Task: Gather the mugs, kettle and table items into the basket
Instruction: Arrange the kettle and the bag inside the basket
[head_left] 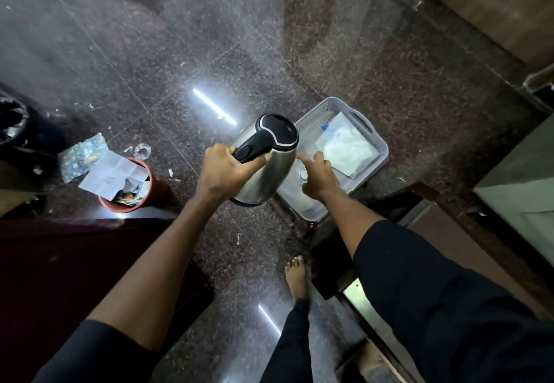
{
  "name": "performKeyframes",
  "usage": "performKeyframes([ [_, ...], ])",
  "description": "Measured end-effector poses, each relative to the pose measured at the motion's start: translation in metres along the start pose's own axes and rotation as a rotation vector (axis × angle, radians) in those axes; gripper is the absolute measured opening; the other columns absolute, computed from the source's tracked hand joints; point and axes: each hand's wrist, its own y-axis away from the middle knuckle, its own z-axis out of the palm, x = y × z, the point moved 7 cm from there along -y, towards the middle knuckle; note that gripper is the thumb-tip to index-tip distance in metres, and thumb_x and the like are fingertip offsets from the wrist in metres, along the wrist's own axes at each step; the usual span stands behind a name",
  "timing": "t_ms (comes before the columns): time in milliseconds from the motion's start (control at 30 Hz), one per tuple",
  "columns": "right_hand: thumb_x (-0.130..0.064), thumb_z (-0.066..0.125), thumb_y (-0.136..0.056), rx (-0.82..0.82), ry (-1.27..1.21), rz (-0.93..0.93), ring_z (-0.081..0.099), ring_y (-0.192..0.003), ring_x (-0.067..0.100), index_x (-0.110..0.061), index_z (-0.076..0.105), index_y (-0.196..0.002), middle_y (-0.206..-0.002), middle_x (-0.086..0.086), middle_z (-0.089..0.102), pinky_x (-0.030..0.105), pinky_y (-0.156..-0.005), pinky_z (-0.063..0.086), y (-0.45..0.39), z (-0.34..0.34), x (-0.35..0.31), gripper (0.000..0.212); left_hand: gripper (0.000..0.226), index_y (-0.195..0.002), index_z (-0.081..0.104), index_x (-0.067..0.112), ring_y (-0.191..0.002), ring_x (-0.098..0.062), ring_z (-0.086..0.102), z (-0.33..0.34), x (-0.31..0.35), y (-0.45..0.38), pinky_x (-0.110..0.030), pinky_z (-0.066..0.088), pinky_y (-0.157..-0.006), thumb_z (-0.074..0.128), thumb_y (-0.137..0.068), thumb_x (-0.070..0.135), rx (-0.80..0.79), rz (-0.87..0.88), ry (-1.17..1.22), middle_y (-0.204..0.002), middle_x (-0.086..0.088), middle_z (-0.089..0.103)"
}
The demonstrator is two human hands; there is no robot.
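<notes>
My left hand grips the kettle by its black handle, up beside the basket. My right hand, fingers loose, reaches inside. I should clear space, then lower it slowly.

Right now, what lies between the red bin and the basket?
In the head view, the kettle, held by the left hand, hangs between the bin and the basket, above bare floor.

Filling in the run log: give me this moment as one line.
left hand: holds kettle by handle | right hand: open over basket | basket: plastic bag inside | kettle: not yet in
</notes>
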Motion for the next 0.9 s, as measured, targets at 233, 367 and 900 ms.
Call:
performKeyframes([
  [233, 0.003, 0.073, -0.086, 0.037, -0.209, 0.057, 0.042, -0.14, 0.037, -0.023, 0.025, -0.162, -0.156, 0.009, 0.033, 0.044, -0.114, 0.042, -0.009, -0.001, 0.002, 0.094, 0.077, -0.05, 0.035, 0.01, -0.039, -0.005, 0.028, 0.005, -0.013, 0.019, -0.03, 0.027, -0.042, 0.075, -0.068, 0.073, -0.173, 0.046, -0.119, -0.046, 0.003, 0.029],
  [367, -0.004, 0.082, -0.084, 0.014, -0.34, 0.166, 0.03, -0.153, 0.035, -0.014, 0.005, -0.166, -0.169, 0.013, 0.019, 0.044, -0.121, 0.036, 0.004, -0.004, 0.016, 0.113, 0.07, -0.049, 0.04, 0.013, -0.038, -0.008, 0.035, 0.014, -0.015, 0.026, -0.031, 0.028, -0.044, 0.079, -0.068, 0.068, -0.192, -0.02, -0.131, -0.044, 0.001, 0.036],
  [900, -0.009, 0.074, -0.087, 0.11, -0.403, 0.249, 0.039, -0.146, 0.032, -0.013, 0.022, -0.161, -0.159, 0.011, 0.035, 0.044, -0.115, 0.041, 0.06, -0.016, 0.041, 0.09, 0.065, -0.053, 0.05, 0.013, -0.057, -0.029, 0.064, 0.044, 0.016, 0.025, -0.029, 0.041, -0.048, 0.067, -0.064, 0.075, -0.338, -0.094, -0.264, -0.05, -0.004, 0.055],
])
